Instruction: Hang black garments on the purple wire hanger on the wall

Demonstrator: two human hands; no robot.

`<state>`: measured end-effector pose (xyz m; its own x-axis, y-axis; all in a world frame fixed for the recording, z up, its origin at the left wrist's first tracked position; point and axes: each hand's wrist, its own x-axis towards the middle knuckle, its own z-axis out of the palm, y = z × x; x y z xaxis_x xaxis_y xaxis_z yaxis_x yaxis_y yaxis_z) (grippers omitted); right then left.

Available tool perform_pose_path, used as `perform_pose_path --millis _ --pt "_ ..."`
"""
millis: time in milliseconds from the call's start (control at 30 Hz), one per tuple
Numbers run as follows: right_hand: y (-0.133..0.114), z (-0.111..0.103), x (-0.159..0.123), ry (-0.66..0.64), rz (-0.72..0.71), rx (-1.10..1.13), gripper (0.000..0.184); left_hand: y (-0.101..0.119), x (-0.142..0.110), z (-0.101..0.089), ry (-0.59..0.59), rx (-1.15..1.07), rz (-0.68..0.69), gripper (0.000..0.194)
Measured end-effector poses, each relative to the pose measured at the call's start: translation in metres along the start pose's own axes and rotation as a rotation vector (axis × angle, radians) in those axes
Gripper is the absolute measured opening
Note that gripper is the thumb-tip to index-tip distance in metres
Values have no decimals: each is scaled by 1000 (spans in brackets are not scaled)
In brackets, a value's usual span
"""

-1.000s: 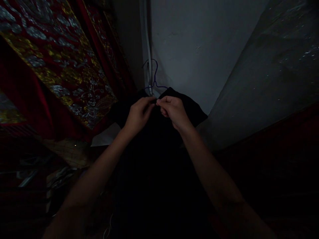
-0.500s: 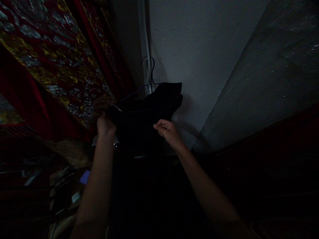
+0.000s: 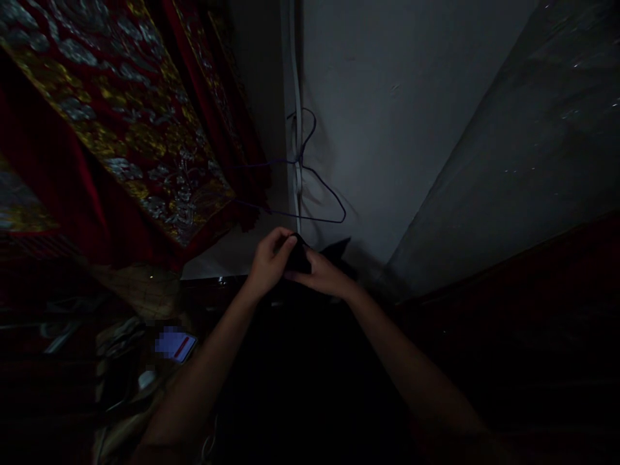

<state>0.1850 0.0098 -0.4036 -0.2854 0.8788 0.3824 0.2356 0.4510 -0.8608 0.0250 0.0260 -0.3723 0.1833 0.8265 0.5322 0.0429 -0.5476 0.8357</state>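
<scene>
Black cloth, seemingly a garment (image 3: 299, 258), is bunched between my two hands in the middle of the view. My left hand (image 3: 271, 258) pinches it from the left, thumb and fingers closed on the fabric. From the right, my right hand (image 3: 323, 274) grips the same cloth, with its fingers partly hidden. A dark corner of the cloth sticks up behind my right hand. Just above hangs a bare purple wire hanger (image 3: 323, 221), hooked on a pale vertical cord (image 3: 297, 84) along the wall. The garment's lower part merges into darkness.
Red drapery (image 3: 92, 187) with gold and silver embroidery hangs at the left. A grey wall (image 3: 378, 116) stands ahead, with a shiny translucent sheet (image 3: 513, 148) on its right. At lower left, a lit phone (image 3: 177, 344) lies among dim clutter near a small white object (image 3: 146, 379).
The black garment has come off the hanger, which now hangs bare. My left hand has moved right, and both hands have come together on the cloth.
</scene>
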Motion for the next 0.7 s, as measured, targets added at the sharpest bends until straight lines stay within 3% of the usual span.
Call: perform_pose_path --millis 100,200,267,333,400,433,500,600,700 --pt "-10 -2 1 33 179 91 17 5 -5 5 -82 130 113 27" --pt "-24 -31 7 34 288 42 12 -9 -18 -6 -388 182 21 43" --pt "-34 -56 19 26 153 -41 7 -20 -29 -16 -658 231 -104 43" --pt "-37 -77 39 123 -71 -112 11 -28 -39 -27 -810 287 -157 38" --pt "-30 -89 63 307 -219 -136 24 -30 -43 -37 -814 333 -158 35" --pt "-24 -91 75 372 -214 -135 25 -29 -43 -44 -776 357 -160 35" --pt "-6 -92 92 401 -45 -140 18 -27 -36 -59 -705 423 -184 34" --pt "18 -91 97 331 271 -177 31 -25 -16 -89 -644 569 -216 31" --pt "31 -100 80 359 303 -187 38 -21 8 -118 -548 682 -206 27"
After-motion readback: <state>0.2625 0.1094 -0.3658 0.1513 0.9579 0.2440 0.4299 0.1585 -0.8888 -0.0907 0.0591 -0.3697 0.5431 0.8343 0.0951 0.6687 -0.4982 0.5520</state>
